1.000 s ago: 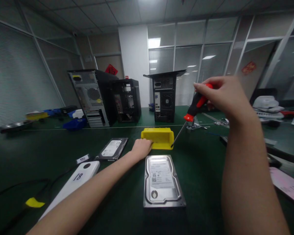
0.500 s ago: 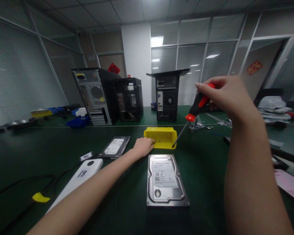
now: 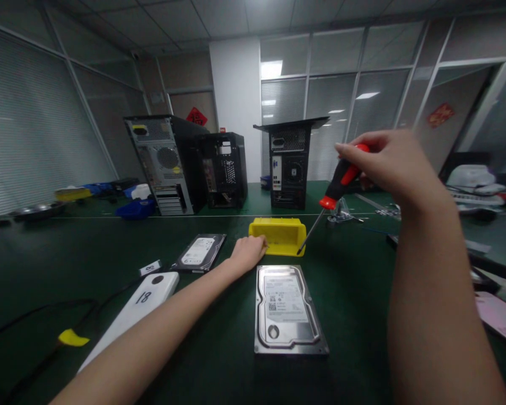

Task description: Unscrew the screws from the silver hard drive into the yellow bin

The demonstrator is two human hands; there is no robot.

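Observation:
My right hand (image 3: 383,160) grips the red and black handle of a screwdriver (image 3: 340,179), whose shaft slants down to the left. Its tip is over the right end of a yellow bin (image 3: 284,239). At the bin's left end my left hand (image 3: 248,251) has its fingers curled together by the inner wall; what they hold, if anything, is hidden. Nearer to me a silver hard drive (image 3: 287,312) lies label side up on the green table (image 3: 219,360). A second hard drive (image 3: 199,252) lies left of my left hand.
Three computer cases (image 3: 164,163) stand at the back. A white power strip (image 3: 130,315) with a black cable lies beneath and beside my left forearm. Blue bin (image 3: 135,209) at left; metal parts (image 3: 341,212) behind the screwdriver; a pink sheet (image 3: 500,315) at right.
Both hands hold nearly the same poses. The whole view has shifted very slightly, and the fingers of my left hand look a little more curled.

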